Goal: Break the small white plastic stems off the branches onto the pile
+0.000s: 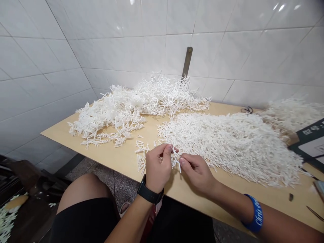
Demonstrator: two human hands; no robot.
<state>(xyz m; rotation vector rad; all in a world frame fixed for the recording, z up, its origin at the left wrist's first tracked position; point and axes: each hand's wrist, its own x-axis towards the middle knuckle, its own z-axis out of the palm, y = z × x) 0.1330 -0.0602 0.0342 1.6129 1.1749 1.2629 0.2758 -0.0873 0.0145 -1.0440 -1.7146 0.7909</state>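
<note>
Between my hands is a white branched plastic sprig, held above the table's near edge. The thumb and forefinger of my left hand pinch its upper part. My right hand pinches the same sprig at its right side, a little lower, with the other fingers curled in. Several loose white bits lie on the table just left of my left hand. Right behind my hands spreads a thick heap of small white sprigs. A tangled pile of larger white branched pieces lies farther back to the left.
The wooden table meets a tiled wall. A metal strip leans upright there. On the right are a dark printed box, a black cord, a small dark piece and a thin dark tool.
</note>
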